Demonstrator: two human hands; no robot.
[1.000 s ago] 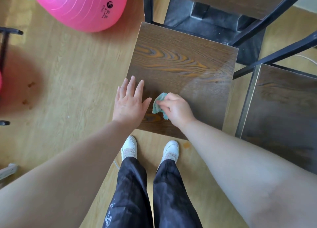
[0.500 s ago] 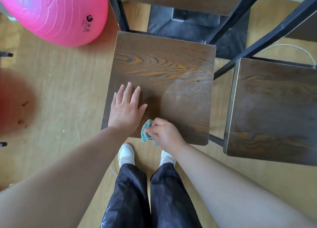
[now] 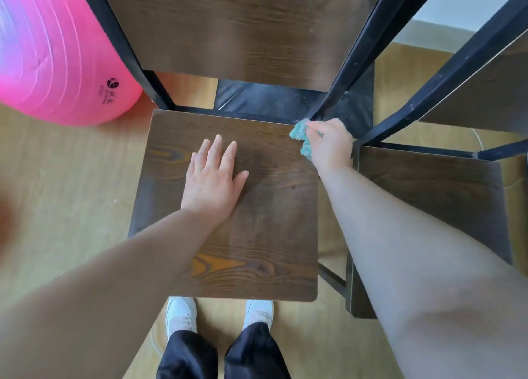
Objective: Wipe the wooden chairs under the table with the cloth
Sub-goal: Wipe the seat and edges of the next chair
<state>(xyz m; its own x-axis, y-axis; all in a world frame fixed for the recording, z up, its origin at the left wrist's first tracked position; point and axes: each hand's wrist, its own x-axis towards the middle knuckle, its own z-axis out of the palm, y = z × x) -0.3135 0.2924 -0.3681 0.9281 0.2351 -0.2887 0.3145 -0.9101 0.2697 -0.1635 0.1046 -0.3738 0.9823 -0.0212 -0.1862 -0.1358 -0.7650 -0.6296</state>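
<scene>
Dark brown square wooden chair seat (image 3: 257,221): our left hand (image 3: 213,178) flat on it, fingers straight. Crumpled teal cloth (image 3: 298,134): clenched in our right hand (image 3: 330,144) at far-right corner. We should press firmly, overlap strokes.

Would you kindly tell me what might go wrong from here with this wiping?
The right hand grips the cloth at the far corner of the seat, right beside the black frame bar; knuckles might knock it. The left hand lies flat on the seat, so the patch beneath may go unwiped.

Pink ball (image 3: 57,64) — round black logo, small print beneath — unreadable.
</scene>
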